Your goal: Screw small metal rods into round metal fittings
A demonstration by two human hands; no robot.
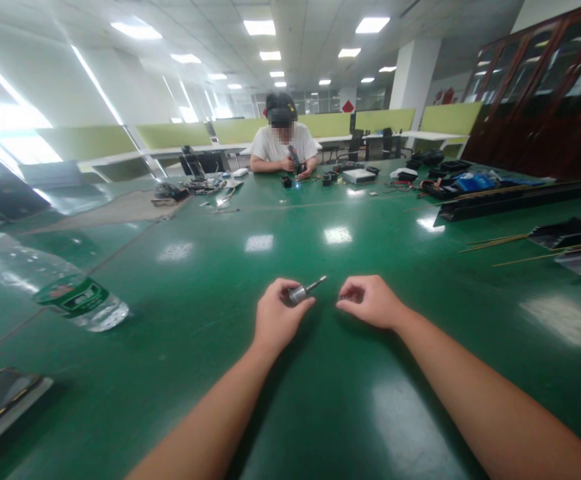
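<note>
My left hand (274,319), near the middle of the green table (210,413), is closed round a short silver metal cylinder (298,294). A thin metal shaft (317,283) sticks out of that cylinder, pointing up and to the right. Just right of the shaft's tip and apart from it, my right hand (373,303) has its thumb and fingers pinched together. Something small and dark shows at those fingertips, too small to name. Both hands are held a little above the tabletop.
A clear water bottle (78,298) lies on its side at left, with a phone-like device (3,400) nearer me. Across the table a co-worker (283,143) holds a power tool. Dark metal channels (515,200) and thin rods (495,243) lie at right.
</note>
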